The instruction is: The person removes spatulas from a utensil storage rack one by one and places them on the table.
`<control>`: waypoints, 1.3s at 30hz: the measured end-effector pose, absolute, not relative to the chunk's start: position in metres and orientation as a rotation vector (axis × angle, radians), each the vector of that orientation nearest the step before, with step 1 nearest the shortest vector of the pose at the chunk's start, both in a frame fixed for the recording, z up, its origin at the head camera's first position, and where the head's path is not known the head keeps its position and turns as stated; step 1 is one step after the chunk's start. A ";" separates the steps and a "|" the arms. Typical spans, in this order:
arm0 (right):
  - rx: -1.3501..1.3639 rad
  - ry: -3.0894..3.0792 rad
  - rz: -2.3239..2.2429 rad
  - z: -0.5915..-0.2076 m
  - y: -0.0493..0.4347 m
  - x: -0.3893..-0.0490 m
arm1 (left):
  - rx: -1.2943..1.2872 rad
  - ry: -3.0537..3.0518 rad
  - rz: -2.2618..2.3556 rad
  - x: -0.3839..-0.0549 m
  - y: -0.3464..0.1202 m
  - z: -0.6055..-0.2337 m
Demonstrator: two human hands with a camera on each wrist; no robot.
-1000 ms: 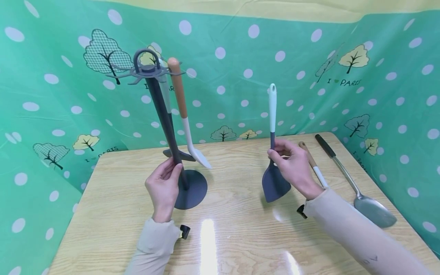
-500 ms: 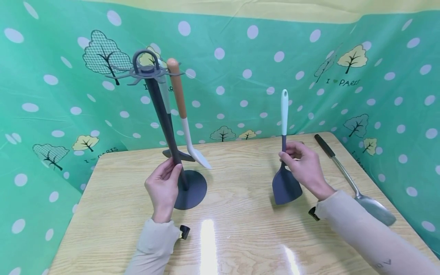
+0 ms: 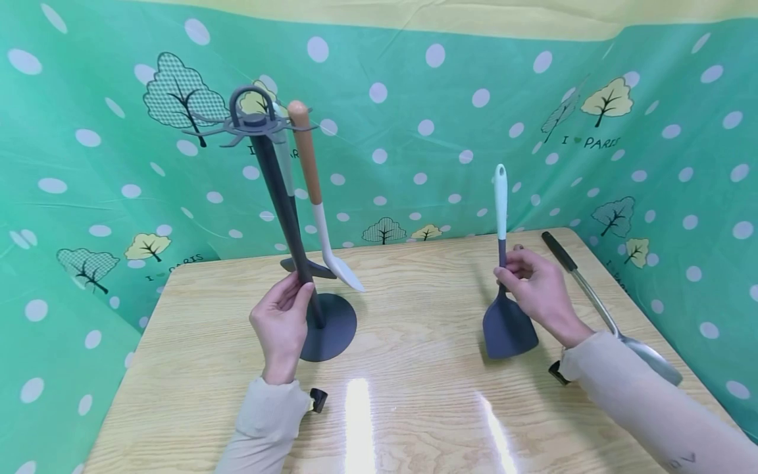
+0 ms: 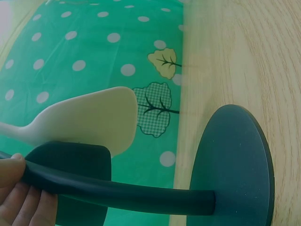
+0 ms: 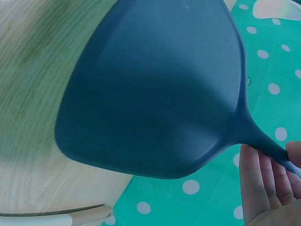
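Observation:
My left hand [image 3: 282, 324] grips the lower post of a dark utensil stand [image 3: 278, 191] with a round base and a ring of hooks on top. From the hooks hang a white spatula with a brown handle [image 3: 306, 158] and a dark-bladed utensil with a pale handle [image 3: 285, 164]. At the right, my right hand [image 3: 540, 289] pinches the dark neck of a spatula [image 3: 509, 329], its mint handle pointing up and its wide blade down. In the right wrist view the spatula's blade [image 5: 160, 89] fills the middle, thumb and fingers at its neck.
On the right of the wooden table [image 3: 408, 395] lies a metal turner [image 3: 598, 303] with a black handle, partly behind my right sleeve. A utensil with a brown and white handle [image 5: 70, 218] lies close by, mostly hidden in the head view. A green dotted curtain [image 3: 379, 184] surrounds the table.
My right hand has carried the mint-handled spatula to the right and slightly down, covering most of the brown-handled utensil on the table. My left hand and the stand have stayed put.

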State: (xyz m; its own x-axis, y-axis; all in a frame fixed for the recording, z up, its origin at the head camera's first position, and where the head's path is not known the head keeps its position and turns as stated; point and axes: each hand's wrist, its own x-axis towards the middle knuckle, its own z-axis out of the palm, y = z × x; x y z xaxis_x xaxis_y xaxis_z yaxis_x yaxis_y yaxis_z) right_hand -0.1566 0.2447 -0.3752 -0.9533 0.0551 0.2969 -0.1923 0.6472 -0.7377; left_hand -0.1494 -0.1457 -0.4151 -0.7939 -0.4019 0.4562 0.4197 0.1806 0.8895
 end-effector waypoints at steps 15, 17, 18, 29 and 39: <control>0.059 -2.703 1.162 -0.377 0.260 -0.152 | -0.013 -1.835 -1.681 -0.149 -0.145 -0.415; 0.039 -2.732 1.154 -0.377 0.262 -0.151 | -0.019 -1.830 -1.686 -0.149 -0.146 -0.416; 0.030 -2.746 1.152 -0.378 0.263 -0.151 | -0.022 -1.829 -1.686 -0.149 -0.146 -0.417; -0.003 -2.890 1.122 -0.383 0.273 -0.150 | -0.032 -1.831 -1.676 -0.149 -0.147 -0.417; -0.034 -2.972 1.141 -0.391 0.279 -0.149 | -0.039 -1.833 -1.675 -0.149 -0.147 -0.417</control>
State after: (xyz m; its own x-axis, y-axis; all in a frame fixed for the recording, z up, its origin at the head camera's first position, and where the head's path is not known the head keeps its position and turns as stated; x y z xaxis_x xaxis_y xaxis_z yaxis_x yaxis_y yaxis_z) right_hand -0.1489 0.2793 -0.3907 -0.9989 0.0047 -0.0466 0.0347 0.7431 -0.6683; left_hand -0.1489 -0.1466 -0.4175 -0.7905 -0.3919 0.4706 0.4336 0.1846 0.8820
